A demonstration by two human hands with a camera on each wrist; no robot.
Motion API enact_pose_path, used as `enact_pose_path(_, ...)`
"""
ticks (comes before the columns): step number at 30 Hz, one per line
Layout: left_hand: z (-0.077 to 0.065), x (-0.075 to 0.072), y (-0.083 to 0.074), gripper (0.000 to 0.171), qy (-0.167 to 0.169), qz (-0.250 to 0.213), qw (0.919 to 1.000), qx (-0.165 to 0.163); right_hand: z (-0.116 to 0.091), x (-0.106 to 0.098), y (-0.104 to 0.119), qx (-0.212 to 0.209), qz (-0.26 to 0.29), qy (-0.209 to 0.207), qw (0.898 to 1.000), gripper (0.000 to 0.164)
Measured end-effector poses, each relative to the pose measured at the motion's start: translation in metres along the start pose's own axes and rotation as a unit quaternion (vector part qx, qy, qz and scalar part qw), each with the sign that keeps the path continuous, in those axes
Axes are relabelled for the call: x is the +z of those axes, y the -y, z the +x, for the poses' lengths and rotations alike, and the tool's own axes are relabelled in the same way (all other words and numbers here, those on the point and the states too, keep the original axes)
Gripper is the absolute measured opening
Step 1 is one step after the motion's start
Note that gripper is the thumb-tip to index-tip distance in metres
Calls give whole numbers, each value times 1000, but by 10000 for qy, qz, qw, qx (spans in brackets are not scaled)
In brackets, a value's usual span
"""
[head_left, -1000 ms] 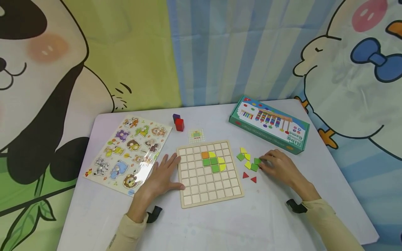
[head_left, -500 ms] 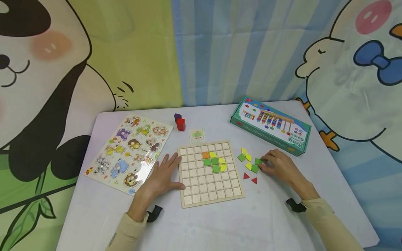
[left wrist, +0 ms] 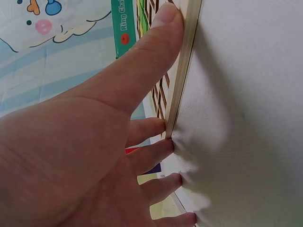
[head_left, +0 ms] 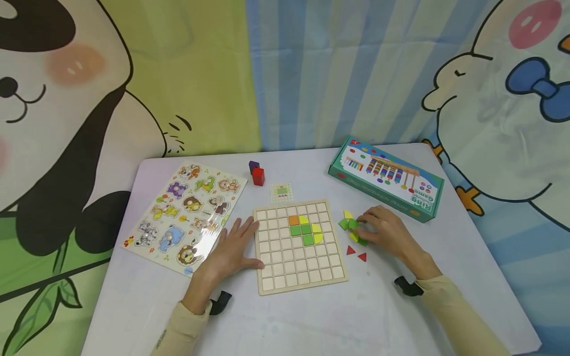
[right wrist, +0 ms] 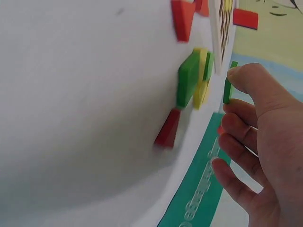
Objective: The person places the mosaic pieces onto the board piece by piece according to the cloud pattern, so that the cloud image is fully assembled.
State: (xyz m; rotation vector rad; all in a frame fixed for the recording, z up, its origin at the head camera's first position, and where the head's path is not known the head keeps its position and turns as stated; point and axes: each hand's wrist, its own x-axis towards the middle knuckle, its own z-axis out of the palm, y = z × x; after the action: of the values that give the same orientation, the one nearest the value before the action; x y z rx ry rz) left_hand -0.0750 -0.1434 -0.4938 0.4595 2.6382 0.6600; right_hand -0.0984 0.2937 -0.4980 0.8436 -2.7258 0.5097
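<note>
My right hand (head_left: 388, 235) pinches a green square tile (right wrist: 229, 85) between thumb and index finger, lifted above the loose tiles in the right wrist view. Below it lie a green tile (right wrist: 188, 80), a yellow tile (right wrist: 200, 92) and a dark red piece (right wrist: 168, 128). Two red triangles (head_left: 362, 257) lie nearer the front. My left hand (head_left: 228, 253) is spread at the left side of the wooden grid board (head_left: 285, 277), its thumb (left wrist: 165, 28) on the rim and fingertips at the edge. One orange tile (head_left: 294, 220) and several green and yellow ones sit in the board's cells.
Behind the board lies a small pattern card (head_left: 282, 193), with a red cube (head_left: 258, 176) and a purple block (head_left: 254, 165) to its left. An animal puzzle board (head_left: 178, 222) lies at the left. A green game box (head_left: 383, 180) stands at the back right.
My right hand has shifted left, bringing a green square tile from the right edge of the loose pile over the other tiles. The left hand keeps its place at the board.
</note>
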Motion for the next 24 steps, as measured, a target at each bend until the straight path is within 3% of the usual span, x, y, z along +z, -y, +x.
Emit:
enact_pose_path(13,0,2,0,115,-57,22,10000,-5,51,24,52,-980,404,-14,9944,30)
enact_pose_path(24,0,0,0,115,-78,-4,10000,23,69,57,91,-1686,364,84,9850,29)
